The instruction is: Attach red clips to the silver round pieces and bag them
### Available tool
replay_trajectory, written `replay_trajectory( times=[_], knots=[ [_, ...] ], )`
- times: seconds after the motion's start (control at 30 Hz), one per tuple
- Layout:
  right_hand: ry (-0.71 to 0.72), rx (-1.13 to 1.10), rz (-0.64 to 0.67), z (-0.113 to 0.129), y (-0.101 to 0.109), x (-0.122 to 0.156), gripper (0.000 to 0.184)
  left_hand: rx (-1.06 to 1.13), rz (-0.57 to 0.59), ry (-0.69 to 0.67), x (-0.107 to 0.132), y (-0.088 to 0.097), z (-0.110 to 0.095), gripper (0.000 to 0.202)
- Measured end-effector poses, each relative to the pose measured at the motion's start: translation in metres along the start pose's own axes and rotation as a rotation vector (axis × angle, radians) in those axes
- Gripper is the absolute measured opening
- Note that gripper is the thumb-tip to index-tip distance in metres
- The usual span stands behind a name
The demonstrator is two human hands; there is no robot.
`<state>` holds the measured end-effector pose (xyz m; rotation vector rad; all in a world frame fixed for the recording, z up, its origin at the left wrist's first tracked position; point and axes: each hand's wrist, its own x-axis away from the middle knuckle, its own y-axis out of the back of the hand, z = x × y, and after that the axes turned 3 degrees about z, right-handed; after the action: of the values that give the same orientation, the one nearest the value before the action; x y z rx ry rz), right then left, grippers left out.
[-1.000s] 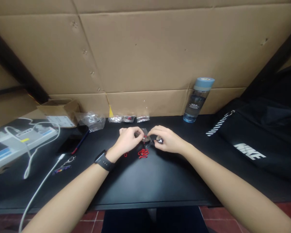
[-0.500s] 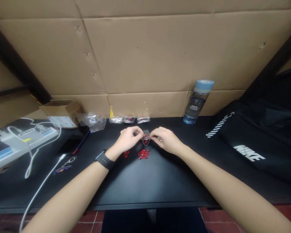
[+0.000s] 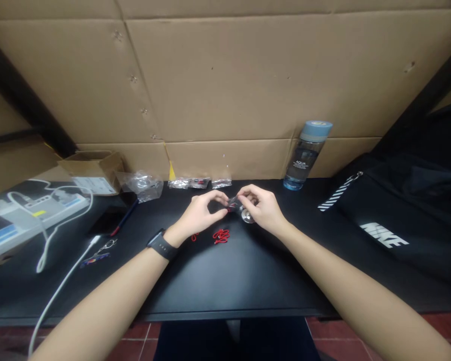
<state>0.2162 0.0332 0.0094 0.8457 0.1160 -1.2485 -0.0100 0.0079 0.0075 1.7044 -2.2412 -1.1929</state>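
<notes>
My left hand [image 3: 200,214], with a black watch on the wrist, and my right hand [image 3: 262,208] meet over the middle of the black desk [image 3: 225,281]. Both pinch a small clear plastic bag [image 3: 233,202] with something red inside, held between the fingertips just above the desk. A shiny metal piece [image 3: 247,216] shows under my right fingers. Small red loops [image 3: 221,235] lie on the desk below the hands, and another red bit [image 3: 194,236] lies beside my left wrist.
A blue-capped water bottle [image 3: 304,155] stands at the back right by the cardboard wall. A black bag [image 3: 406,215] fills the right side. Small plastic bags [image 3: 199,183], a cardboard box [image 3: 92,170], a power strip [image 3: 33,210], a white cable [image 3: 56,296], a pen and keys lie left.
Both hands have lifted slightly and shifted back and right. The little bag is now raised between the fingertips, and the metal piece shows under my right hand again.
</notes>
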Motion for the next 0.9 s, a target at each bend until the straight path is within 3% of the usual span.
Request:
replay_trajectory(
  times=[0.1, 0.23, 0.3, 0.4, 0.6, 0.8, 0.9],
  knots=[
    [-0.004, -0.005, 0.05, -0.003, 0.002, 0.001, 0.009, -0.045, -0.071, 0.025, -0.002, -0.003, 0.002, 0.012],
    [0.012, -0.007, 0.167, -0.01, 0.005, 0.002, 0.036, 0.021, -0.107, 0.06, -0.004, -0.002, 0.008, 0.013],
    [-0.031, -0.057, 0.205, -0.012, 0.005, 0.002, 0.038, 0.074, -0.114, 0.086, -0.004, -0.001, 0.01, 0.018],
    [-0.112, -0.154, 0.192, -0.015, 0.003, 0.002, 0.034, 0.091, -0.153, 0.159, -0.005, -0.001, 0.012, 0.027],
    [-0.269, -0.286, 0.148, -0.018, 0.002, 0.001, 0.042, 0.14, -0.201, 0.3, -0.004, -0.002, 0.019, 0.042],
    [-0.24, -0.138, 0.143, -0.022, 0.002, 0.005, 0.049, -0.093, -0.141, 0.293, -0.003, -0.002, 0.016, 0.033],
    [-0.235, -0.021, 0.144, -0.021, -0.001, 0.006, 0.047, -0.259, -0.135, 0.219, -0.002, -0.002, 0.008, 0.027]
  ],
)
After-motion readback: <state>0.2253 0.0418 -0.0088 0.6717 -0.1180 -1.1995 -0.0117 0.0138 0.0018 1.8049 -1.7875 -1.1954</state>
